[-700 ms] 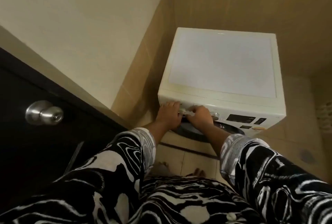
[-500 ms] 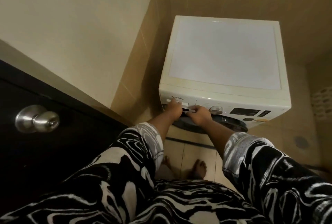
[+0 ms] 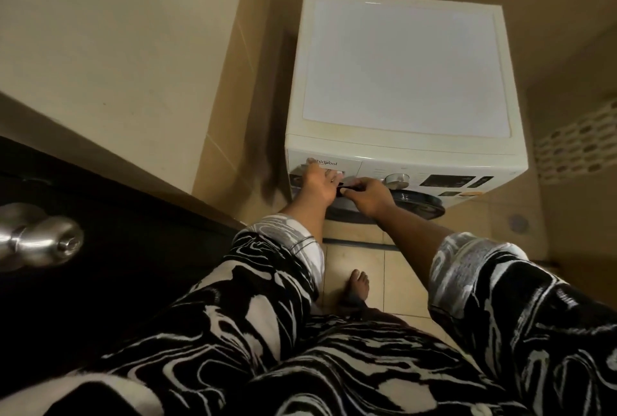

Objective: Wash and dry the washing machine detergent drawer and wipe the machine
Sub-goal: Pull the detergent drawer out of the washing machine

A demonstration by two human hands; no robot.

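Item: detergent drawer, washing machine front-left corner, long axis running rearward; left hand fingers flat on its face, right hand fingers curled at its lower edge.

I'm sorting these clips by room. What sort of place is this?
Probably a small laundry corner in a home: a front-loading washing machine on a tiled floor, next to a dark door with a round knob.
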